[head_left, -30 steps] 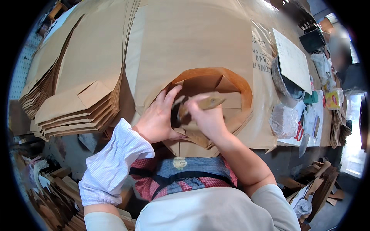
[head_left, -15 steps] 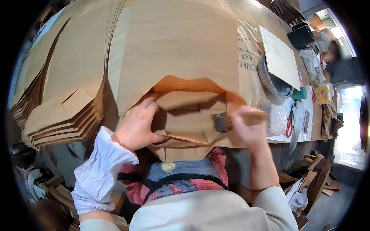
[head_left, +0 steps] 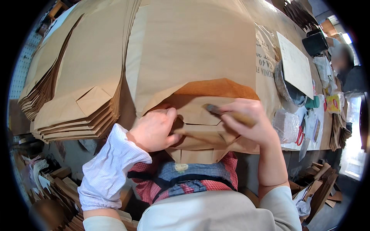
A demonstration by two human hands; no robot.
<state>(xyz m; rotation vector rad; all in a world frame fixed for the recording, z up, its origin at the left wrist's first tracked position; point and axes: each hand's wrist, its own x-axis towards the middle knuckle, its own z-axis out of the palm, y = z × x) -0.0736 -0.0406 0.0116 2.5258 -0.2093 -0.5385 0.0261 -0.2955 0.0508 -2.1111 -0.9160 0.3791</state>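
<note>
Paper stacks (head_left: 73, 81) left of frame; tub (head_left: 282, 90), scissors (head_left: 300, 135) right. Centre: right hand (head_left: 248, 117) grips a brush (head_left: 243, 118) pointing left, slightly up; left hand (head_left: 156, 129), unclenched, touches a bag (head_left: 196, 50) opening toward the bottom.

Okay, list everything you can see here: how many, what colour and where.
Brush: one, brown-handled, above bag's opening
Opened paper bag: one, brown, centre
Paper bag stacks: two, brown, left
Basin: one, grey, right
Sheet: one, whitish, over basin
Lid: one, green, beside basin
Scissors: one pair, red-handled, right
Packet: one, yellow, far right
Box: one, black, upper right
Scraps: uncountable, mostly brown, floor
Co-worker: one, dark-clothed, far right
Small clutter: indistinct
Sleeve cover: one, pale checked, left forearm
Left hand: one, bare, bag's mouth
Right hand: one, bare, gripping brush
</note>
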